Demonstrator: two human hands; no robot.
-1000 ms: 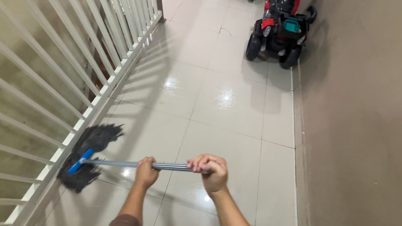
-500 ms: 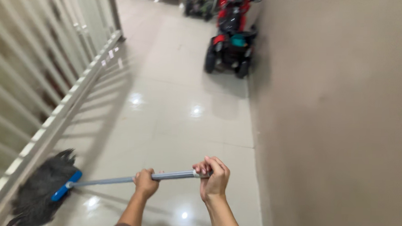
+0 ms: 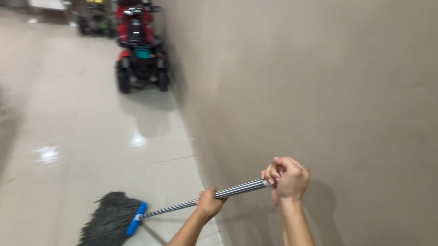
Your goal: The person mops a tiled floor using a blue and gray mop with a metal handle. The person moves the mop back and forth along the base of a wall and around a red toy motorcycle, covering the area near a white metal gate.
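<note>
Both my hands grip the grey metal handle (image 3: 240, 189) of a mop. My left hand (image 3: 209, 202) holds the shaft partway down. My right hand (image 3: 286, 179) is closed around the top end, close to the beige wall (image 3: 328, 93). The dark stringy mop head (image 3: 107, 223) with its blue clamp (image 3: 137, 218) rests on the glossy tiled floor (image 3: 80, 146) at the lower left.
A red and black ride-on toy vehicle (image 3: 139, 50) stands against the wall farther down the corridor. More blurred toys or vehicles (image 3: 93, 9) sit at the far end. The wall fills the right side of the view.
The view has swung right, so the white railing has left the frame. The mop head has slid away from the railing toward the wall, and my hands moved right with the handle.
</note>
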